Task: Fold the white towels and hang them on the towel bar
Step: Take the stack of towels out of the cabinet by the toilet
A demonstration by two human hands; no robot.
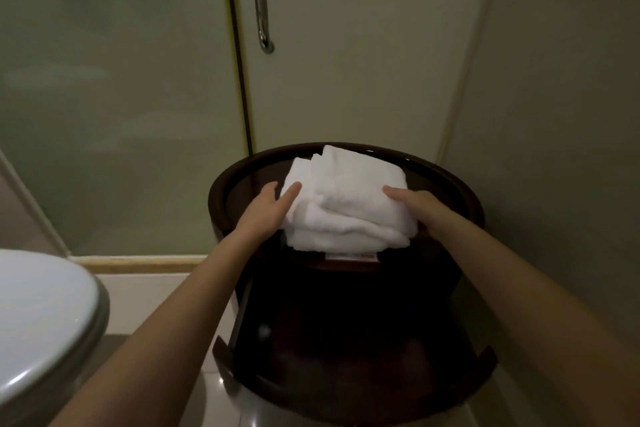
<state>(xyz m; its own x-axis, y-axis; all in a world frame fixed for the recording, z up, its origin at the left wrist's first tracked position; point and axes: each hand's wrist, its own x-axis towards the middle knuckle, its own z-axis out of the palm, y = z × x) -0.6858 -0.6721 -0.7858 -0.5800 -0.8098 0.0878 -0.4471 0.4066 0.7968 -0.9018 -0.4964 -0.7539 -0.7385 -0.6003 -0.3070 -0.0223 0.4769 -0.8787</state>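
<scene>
— As both bare arms reach out in front of the person, where do the white towels (346, 198) sit?

— They are stacked in folded layers on the round dark wooden table (450, 180), toward its far side. A small red and white label (349, 257) shows just below the pile's near edge.

— And the left hand (266, 208)?

— It lies against the pile's left side. Its fingers (291, 192) are straight and a little spread, and their tips touch the cloth. It is a flat touch, not a pinch.

— What about the right hand (419, 206)?

— It rests against the right side of the pile. One digit lies on top of the upper towel. The others are hidden behind the cloth, so I cannot tell whether it grips or only presses.

— Is the pile lifted?

— It rests on the table top, between the two hands.

— What stands around it?

— Behind the table is a frosted glass door (346, 63). Its upright metal handle (259, 4) is high up, well apart from the towels. A white toilet lid (41, 315), shut, sits low on the left near the left forearm. Pale glossy floor tiles (214, 392) lie under the table.
</scene>
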